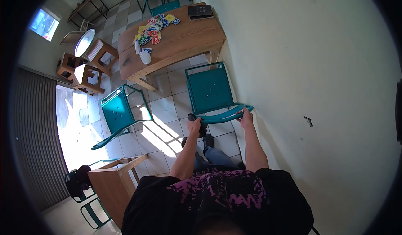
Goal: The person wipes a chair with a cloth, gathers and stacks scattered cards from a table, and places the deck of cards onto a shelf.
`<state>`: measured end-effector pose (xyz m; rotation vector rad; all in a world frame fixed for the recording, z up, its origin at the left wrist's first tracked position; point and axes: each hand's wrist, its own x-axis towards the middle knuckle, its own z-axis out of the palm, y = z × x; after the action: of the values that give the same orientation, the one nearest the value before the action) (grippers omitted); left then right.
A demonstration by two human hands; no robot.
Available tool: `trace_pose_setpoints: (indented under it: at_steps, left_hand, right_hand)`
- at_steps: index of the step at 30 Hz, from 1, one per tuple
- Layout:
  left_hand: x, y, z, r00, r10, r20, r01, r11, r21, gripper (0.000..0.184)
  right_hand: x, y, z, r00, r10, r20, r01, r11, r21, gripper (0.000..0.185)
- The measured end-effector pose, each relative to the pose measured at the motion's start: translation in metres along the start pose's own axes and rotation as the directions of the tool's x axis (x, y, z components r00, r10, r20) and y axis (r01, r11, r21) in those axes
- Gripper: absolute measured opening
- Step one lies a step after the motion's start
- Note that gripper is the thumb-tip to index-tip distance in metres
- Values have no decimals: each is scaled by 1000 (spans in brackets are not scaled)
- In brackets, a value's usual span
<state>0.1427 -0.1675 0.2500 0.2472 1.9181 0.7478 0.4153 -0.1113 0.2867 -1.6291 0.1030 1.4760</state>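
A green metal chair (209, 88) stands directly before me, its seat toward the wooden table and its curved backrest nearest me. My right hand (246, 118) is closed round the right end of that backrest. At the left end, my left hand (194, 125) is closed on the backrest together with a bunched black cloth (202, 130), which hangs down beside the fingers. My left fingertips are partly hidden.
Ahead is a wooden table (180, 36) bearing scattered cards (154, 29), a white spray bottle (145, 57) and a black book (200, 11). Another green chair (117, 111) stands left, stools (87, 78) beyond it. A wall (301, 76) rises closely on the right; another table (106, 189) is behind left.
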Motion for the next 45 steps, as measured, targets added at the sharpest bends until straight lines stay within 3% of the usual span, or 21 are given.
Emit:
trace_pose_setpoints:
  at_steps: [6,7,9,10,12,16,19,23,27,32,37,40,43,44,45]
  left_hand:
    - [31,-19,-5,998,10,65,-11,1000,15,49]
    - [13,-6,-15,994,39,100,-48,995,91,50]
    - [-16,21,-28,981,90,173,-128,967,221,52]
    - [-18,27,-36,984,99,148,-128,972,198,52]
    - [-23,23,-51,963,205,172,-242,943,228,56]
    - [-34,25,-84,938,328,110,-344,918,198,56]
    - [-29,29,-119,929,368,42,-369,907,202,53]
    - [-15,34,-179,925,377,-37,-359,904,232,47]
    - [1,36,-260,903,412,-120,-382,899,212,42]
    - [17,34,-373,840,497,-218,-467,866,177,37]
    - [61,13,-477,799,500,-333,-493,863,112,32]
    - [78,2,-532,774,511,-374,-467,859,208,30]
    - [101,-13,-580,751,519,-408,-404,850,338,30]
    - [107,-17,-594,739,518,-430,-350,842,412,31]
    - [111,-22,-607,746,518,-419,-350,839,416,31]
  right_hand:
    - [-4,-2,-1,997,-61,42,64,994,-84,34]
    - [-5,-3,-5,996,-53,66,60,993,-98,34]
    - [-12,-9,-9,996,-4,87,41,903,-428,50]
    - [-25,-9,-5,993,-4,116,56,894,-445,50]
    - [-53,-3,-5,951,155,267,47,782,-622,63]
    - [-76,42,27,880,358,312,36,606,-795,58]
    - [-95,83,68,848,335,412,240,451,-860,49]
    - [-108,123,124,755,278,594,445,449,-775,48]
    - [-132,160,189,738,186,649,552,387,-738,45]
    - [-165,218,258,712,184,678,595,355,-721,37]
    - [-190,292,321,616,202,761,694,318,-646,30]
    - [-207,334,357,586,194,787,736,278,-617,28]
    - [-231,368,392,415,134,900,910,-55,-411,33]
    - [-238,378,402,423,131,896,906,-53,-420,33]
    - [-243,389,410,370,148,917,929,-47,-367,36]
